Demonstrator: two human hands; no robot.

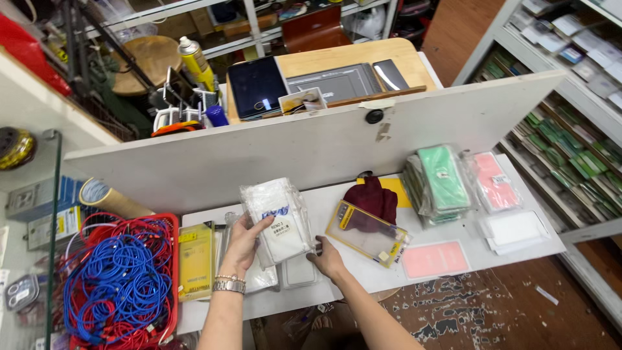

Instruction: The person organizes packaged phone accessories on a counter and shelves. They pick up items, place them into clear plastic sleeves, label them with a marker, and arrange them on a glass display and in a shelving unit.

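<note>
A basket of cables lies left of the bagged stack, packaged cases right.
</note>
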